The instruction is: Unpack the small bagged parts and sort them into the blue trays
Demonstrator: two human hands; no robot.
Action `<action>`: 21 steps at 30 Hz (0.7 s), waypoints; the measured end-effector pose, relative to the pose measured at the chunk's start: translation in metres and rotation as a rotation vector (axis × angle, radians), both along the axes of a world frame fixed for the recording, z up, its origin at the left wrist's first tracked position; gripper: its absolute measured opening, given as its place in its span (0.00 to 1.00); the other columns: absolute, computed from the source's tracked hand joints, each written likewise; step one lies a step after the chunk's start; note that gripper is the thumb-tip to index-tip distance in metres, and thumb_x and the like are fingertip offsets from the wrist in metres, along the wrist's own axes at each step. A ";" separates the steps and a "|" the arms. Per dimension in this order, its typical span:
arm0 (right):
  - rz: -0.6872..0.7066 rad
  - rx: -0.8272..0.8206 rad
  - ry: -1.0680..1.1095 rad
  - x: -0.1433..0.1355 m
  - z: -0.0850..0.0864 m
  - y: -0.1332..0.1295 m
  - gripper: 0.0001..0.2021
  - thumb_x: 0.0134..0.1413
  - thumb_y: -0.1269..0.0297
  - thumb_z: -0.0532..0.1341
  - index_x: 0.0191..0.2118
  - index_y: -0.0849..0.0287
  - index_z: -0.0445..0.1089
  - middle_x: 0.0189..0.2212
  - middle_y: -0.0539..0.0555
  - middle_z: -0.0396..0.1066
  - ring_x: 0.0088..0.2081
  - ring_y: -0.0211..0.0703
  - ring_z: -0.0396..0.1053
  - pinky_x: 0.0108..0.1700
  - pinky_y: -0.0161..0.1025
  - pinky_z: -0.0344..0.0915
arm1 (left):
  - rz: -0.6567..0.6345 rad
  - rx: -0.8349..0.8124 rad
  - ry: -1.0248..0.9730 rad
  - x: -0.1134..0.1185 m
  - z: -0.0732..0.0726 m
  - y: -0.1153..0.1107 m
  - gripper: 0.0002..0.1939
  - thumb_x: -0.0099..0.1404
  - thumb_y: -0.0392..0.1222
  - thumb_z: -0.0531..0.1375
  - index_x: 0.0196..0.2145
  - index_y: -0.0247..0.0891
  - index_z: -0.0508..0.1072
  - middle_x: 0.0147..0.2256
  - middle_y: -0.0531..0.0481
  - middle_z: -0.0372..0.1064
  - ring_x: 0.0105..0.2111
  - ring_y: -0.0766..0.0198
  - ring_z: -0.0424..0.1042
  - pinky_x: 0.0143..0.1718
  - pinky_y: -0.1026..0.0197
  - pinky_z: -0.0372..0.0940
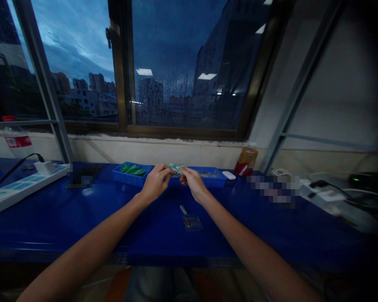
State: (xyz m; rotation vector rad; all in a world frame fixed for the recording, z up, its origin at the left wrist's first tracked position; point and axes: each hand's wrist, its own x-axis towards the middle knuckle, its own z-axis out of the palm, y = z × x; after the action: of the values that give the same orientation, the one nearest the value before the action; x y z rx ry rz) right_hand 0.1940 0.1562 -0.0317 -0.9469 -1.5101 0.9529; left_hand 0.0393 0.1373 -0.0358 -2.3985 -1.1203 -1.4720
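Observation:
Both hands meet over the back of the blue table, fingers pinched. Between them is a small clear plastic packet (177,167) with something greenish in or behind it. My left hand (157,181) grips its left side, and my right hand (193,183) has the right side. Behind and left of my left hand stands a blue bin (130,178) of green pieces. Another blue bin (216,180) with small items in clear plastic lies partly behind my right hand. Nearer me on the table are a small silvery cylinder (183,209) and a clear bag (193,223) with a brass-coloured piece.
A power strip (25,186) and a red-capped bottle (17,140) are at the left. A dark object (83,176) lies left of the bins. At the right are a white case (229,175), a drink bottle (247,159) and another power strip (324,193). A window spans the back.

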 end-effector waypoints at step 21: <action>-0.002 0.037 -0.073 -0.003 0.004 -0.008 0.22 0.49 0.47 0.52 0.28 0.61 0.71 0.25 0.53 0.66 0.26 0.37 0.64 0.24 0.32 0.57 | 0.036 -0.036 -0.066 -0.004 0.010 -0.006 0.10 0.62 0.39 0.51 0.39 0.39 0.70 0.35 0.47 0.66 0.37 0.62 0.64 0.42 0.60 0.58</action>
State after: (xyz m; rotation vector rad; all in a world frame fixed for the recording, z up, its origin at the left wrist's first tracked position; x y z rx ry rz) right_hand 0.1909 0.1487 -0.0277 -0.9652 -1.5829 0.8941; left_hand 0.0355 0.1314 -0.0255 -2.3560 -1.2071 -1.5426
